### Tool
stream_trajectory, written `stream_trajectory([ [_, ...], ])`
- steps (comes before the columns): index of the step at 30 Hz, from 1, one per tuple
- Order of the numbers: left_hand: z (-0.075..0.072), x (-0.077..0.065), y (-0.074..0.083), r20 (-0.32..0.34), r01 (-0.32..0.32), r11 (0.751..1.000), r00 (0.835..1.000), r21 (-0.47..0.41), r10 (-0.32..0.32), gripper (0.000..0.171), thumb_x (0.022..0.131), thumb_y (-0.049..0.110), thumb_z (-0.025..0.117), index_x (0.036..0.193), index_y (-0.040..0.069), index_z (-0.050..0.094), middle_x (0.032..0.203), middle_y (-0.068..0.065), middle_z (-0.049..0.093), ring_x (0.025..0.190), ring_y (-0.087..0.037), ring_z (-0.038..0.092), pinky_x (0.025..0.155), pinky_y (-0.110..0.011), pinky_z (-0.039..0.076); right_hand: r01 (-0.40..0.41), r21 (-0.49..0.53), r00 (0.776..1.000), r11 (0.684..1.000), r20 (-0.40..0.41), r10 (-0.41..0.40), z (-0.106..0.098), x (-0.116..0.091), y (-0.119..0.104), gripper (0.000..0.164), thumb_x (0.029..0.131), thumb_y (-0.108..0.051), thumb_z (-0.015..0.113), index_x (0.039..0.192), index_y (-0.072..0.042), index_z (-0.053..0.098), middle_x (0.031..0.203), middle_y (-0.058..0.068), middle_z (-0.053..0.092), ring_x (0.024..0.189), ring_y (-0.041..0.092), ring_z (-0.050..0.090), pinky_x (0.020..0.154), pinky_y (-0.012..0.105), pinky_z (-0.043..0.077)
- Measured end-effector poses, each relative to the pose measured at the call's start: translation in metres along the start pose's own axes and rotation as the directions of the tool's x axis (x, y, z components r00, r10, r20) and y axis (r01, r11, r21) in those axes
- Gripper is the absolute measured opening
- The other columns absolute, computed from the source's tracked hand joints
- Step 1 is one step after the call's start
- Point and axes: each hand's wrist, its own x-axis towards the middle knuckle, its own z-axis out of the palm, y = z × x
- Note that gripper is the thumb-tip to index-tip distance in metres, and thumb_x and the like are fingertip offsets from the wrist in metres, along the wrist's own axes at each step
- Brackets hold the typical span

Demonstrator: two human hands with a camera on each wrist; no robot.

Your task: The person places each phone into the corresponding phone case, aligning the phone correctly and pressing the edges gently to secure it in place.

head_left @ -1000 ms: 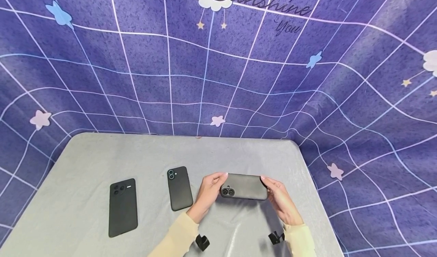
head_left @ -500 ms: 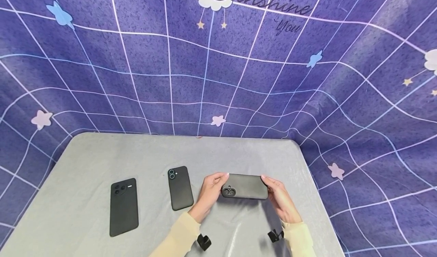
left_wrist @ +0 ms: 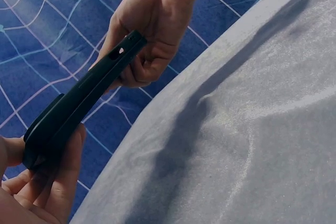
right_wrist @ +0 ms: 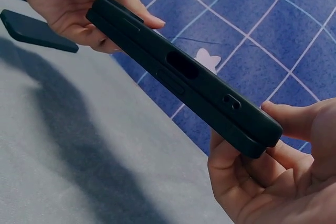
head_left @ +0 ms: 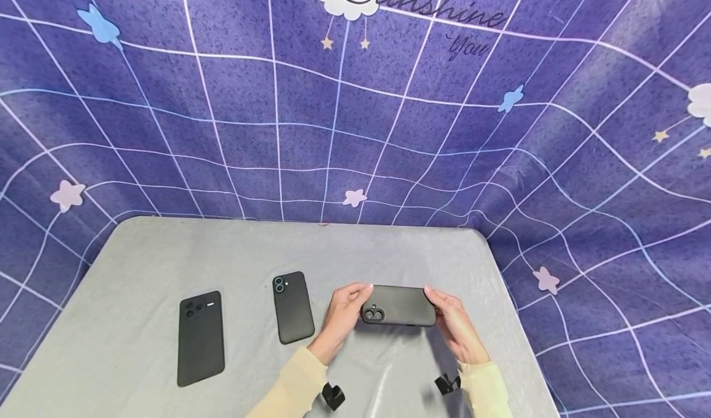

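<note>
A dark, translucent-looking phone case [head_left: 401,305] is held sideways above the table, its two-lens camera opening toward the left end. My left hand [head_left: 343,315] pinches that end, thumb on top and fingers beneath. At the other end my right hand [head_left: 458,325] grips the case the same way. In the right wrist view the case [right_wrist: 184,66] lies along a second dark slab [right_wrist: 173,85] with a long side button, perhaps a phone; a seam runs between the two. From the left wrist the case [left_wrist: 79,98] shows edge-on, with a slot near its far end.
A black phone [head_left: 293,307] with two ringed lenses lies face down left of my left hand. Farther left lies a larger black phone [head_left: 201,339]. Grey cloth covers the table [head_left: 250,245]; a purple grid-patterned curtain [head_left: 311,146] hangs behind and on the sides.
The held case has tilted very slightly, and its back looks darker than a second ago. Both hands keep their hold almost in place.
</note>
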Motion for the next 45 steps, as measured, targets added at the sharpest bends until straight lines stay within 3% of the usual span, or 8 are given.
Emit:
stream_trajectory([
  [7,0.0,0.002,-0.002,0.007,0.013,1.0,1.0,-0.018,-0.013,0.034,0.107,0.032,0.069,0.115,0.0,0.078,0.092,-0.004,0.078,0.073,-0.006,0.061,0.065,-0.02,0.049,-0.008,-0.008,1.0,1.0,-0.017,0.008,0.0,0.0,0.002,0.022,0.111,-0.021,0.062,0.106,-0.005,0.077,0.091,0.0,0.076,0.084,0.013,0.07,0.087,0.027,0.056],
  [19,0.003,-0.001,0.001,0.045,0.056,0.995,0.998,-0.086,-0.052,0.041,0.108,0.035,0.068,0.12,-0.003,0.075,0.097,-0.007,0.079,0.074,-0.008,0.068,0.067,-0.023,0.057,0.015,0.014,0.998,1.0,-0.053,-0.015,0.001,0.0,0.002,0.022,0.109,-0.02,0.064,0.102,-0.003,0.076,0.09,0.002,0.074,0.084,0.014,0.069,0.085,0.028,0.056],
  [29,0.002,-0.005,-0.003,0.125,0.043,0.994,0.992,-0.102,-0.03,0.035,0.108,0.023,0.067,0.124,-0.008,0.069,0.105,-0.012,0.079,0.078,-0.008,0.069,0.071,-0.025,0.059,0.057,0.016,0.995,0.998,-0.087,-0.055,0.001,-0.001,0.005,0.023,0.11,-0.019,0.063,0.097,-0.005,0.076,0.086,0.0,0.073,0.083,0.013,0.067,0.083,0.027,0.055],
  [35,0.0,-0.013,-0.003,0.198,0.045,0.993,0.98,-0.106,-0.023,0.038,0.109,0.021,0.067,0.131,-0.01,0.065,0.117,-0.023,0.077,0.093,-0.024,0.078,0.082,-0.038,0.066,0.065,0.005,0.994,0.998,-0.094,-0.065,0.0,-0.001,0.005,0.024,0.11,-0.019,0.063,0.093,-0.006,0.075,0.083,-0.002,0.07,0.081,0.012,0.065,0.081,0.026,0.055],
  [39,0.0,-0.017,-0.005,0.232,0.075,0.99,0.972,-0.121,-0.045,0.039,0.108,0.021,0.068,0.13,-0.011,0.064,0.116,-0.023,0.077,0.097,-0.038,0.078,0.083,-0.037,0.066,0.075,-0.004,0.992,0.997,-0.099,-0.075,-0.003,-0.001,0.005,0.024,0.11,-0.02,0.063,0.093,-0.007,0.074,0.083,-0.003,0.069,0.081,0.011,0.064,0.082,0.026,0.054],
  [45,0.001,-0.019,-0.008,0.244,0.101,0.986,0.968,-0.13,-0.067,0.038,0.108,0.02,0.068,0.124,-0.014,0.065,0.108,-0.029,0.077,0.091,-0.032,0.08,0.082,-0.034,0.066,0.077,-0.009,0.99,0.997,-0.117,-0.077,-0.004,0.0,0.002,0.022,0.11,-0.02,0.064,0.095,-0.008,0.075,0.084,-0.003,0.07,0.082,0.012,0.065,0.083,0.027,0.053],
])
